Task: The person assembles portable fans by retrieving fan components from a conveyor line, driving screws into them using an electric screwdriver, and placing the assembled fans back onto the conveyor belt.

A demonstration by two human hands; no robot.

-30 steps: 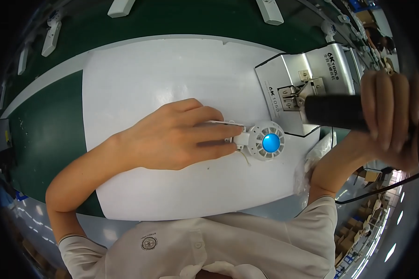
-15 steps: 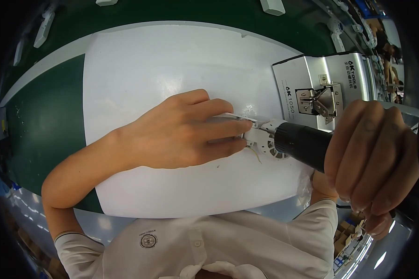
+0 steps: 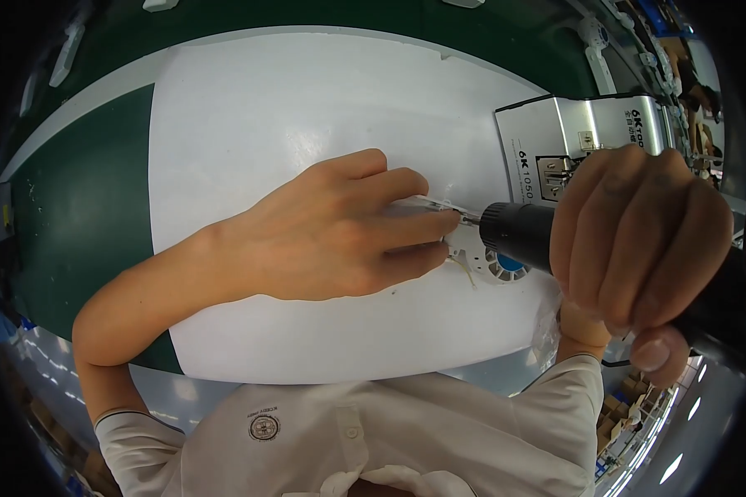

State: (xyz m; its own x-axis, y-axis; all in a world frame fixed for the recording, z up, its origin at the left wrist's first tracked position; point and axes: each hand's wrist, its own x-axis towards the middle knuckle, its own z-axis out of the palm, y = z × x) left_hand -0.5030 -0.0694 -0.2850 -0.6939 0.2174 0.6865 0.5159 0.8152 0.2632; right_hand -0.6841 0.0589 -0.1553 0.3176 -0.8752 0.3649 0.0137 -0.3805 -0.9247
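My left hand lies over a white plastic casing, its fingers closed on it and hiding much of it. The casing's round end has vent slots and a blue centre. Thin pale wires stick out below my fingertips. My right hand is wrapped round a black electric screwdriver, held aslant. Its thin bit meets the casing just beyond my left fingertips; the contact point is too small to make out.
A silver screw feeder box marked 6K 1050 stands at the right, partly behind my right hand. The white work sheet lies on a green mat. White devices lie along the far edge. Clear plastic is at the sheet's right edge.
The screwdriver and my right hand have shifted slightly left and up, uncovering the casing's blue centre. My left hand stays on the casing. The view has shifted slightly.
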